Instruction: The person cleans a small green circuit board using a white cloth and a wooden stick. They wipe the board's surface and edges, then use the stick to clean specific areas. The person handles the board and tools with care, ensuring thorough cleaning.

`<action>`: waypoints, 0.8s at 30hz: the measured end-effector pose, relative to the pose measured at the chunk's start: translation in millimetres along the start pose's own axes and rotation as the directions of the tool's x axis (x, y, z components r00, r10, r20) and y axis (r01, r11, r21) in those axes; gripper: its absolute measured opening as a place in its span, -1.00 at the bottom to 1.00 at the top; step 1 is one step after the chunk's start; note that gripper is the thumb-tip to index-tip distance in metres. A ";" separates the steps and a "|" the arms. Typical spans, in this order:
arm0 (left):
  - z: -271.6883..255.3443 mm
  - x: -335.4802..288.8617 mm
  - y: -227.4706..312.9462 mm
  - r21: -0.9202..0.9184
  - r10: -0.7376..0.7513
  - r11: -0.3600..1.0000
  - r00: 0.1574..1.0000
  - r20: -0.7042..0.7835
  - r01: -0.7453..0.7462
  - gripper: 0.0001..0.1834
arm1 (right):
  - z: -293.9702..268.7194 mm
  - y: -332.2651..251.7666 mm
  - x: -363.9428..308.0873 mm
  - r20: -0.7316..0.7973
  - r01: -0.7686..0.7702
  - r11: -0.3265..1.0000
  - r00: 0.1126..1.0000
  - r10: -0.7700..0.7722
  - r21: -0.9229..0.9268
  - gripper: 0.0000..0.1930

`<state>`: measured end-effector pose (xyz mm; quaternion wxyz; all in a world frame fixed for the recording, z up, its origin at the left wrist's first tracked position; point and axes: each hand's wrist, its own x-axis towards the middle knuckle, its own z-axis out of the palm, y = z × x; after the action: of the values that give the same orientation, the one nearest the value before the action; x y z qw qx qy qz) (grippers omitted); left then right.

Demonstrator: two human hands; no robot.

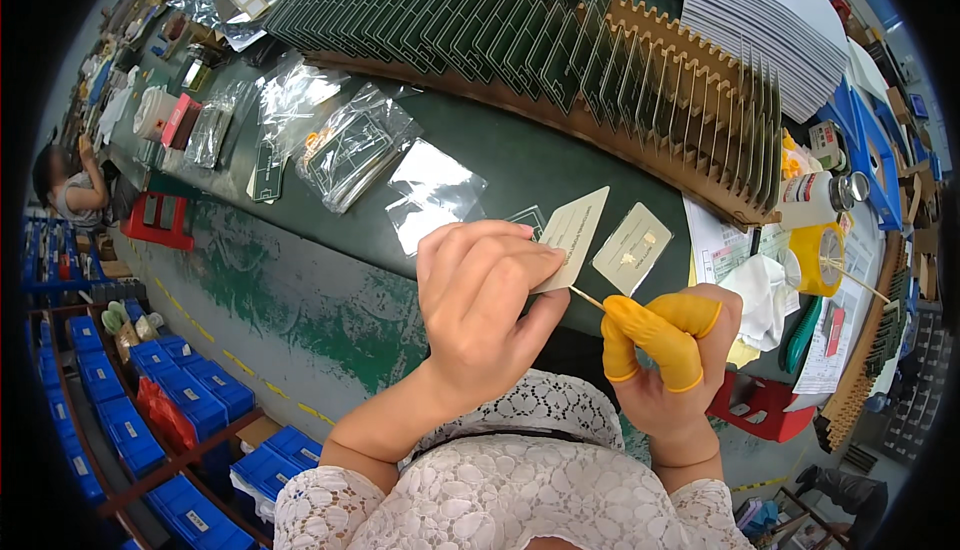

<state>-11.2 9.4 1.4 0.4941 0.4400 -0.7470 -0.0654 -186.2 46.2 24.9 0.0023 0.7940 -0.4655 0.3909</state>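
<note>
A thin cream-coloured plate with printing on it stands tilted in my left hand, its lower left part pinched between thumb and fingers. My right hand wears yellow finger cots and is closed round a thin wooden stick. The stick's tip reaches the lower edge of the plate. Just right of that plate, a second cream plate lies flat on the dark green table. Part of a dark green plate shows behind my left fingers.
Brown slotted racks full of upright green plates cross the table's far side. Clear plastic bags lie left. At right are a white bottle, a yellow-rimmed container, white cloth and papers. Another person sits far left.
</note>
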 end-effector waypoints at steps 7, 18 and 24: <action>1.0 -1.0 0.2 0.010 -0.006 1.000 1.000 0.007 0.006 -0.66 | 0.3 0.2 -0.5 0.003 -0.005 1.000 1.000 0.005 -0.004 -0.58; 1.4 -1.0 -0.1 0.020 -0.002 1.000 1.000 0.014 0.002 -0.66 | -1.1 0.0 -0.9 0.018 -0.007 1.000 1.000 0.007 0.000 -0.58; 0.6 0.2 0.6 0.022 0.007 1.000 1.000 0.027 -0.008 -0.66 | -2.6 0.4 -0.7 0.024 -0.021 1.000 0.999 0.021 -0.016 -0.59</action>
<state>-12.1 9.4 1.5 0.4794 0.4418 -0.7558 -0.0612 -188.2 47.5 26.1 -0.0011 0.7937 -0.4769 0.3777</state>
